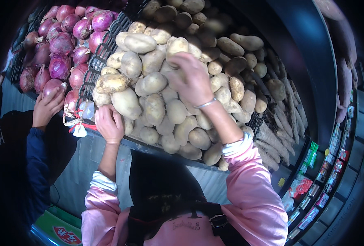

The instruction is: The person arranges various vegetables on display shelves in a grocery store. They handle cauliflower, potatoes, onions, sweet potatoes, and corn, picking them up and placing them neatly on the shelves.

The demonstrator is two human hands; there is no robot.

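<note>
A heap of pale potatoes fills the display bin before me. My right hand is over the middle of the heap, its fingers bent down towards the potatoes. Motion blurs it, and whether a potato is in its grasp is unclear. At the front left corner of the bin, my left hand has its fingers curled beside a large potato. The undersides of its fingers are hidden.
A black plastic mesh divider separates the potatoes from red onions. Another person's hand touches an onion at left. Long pale roots lie at right, near a dark panel and packaged goods. Red ties hang at the bin's corner.
</note>
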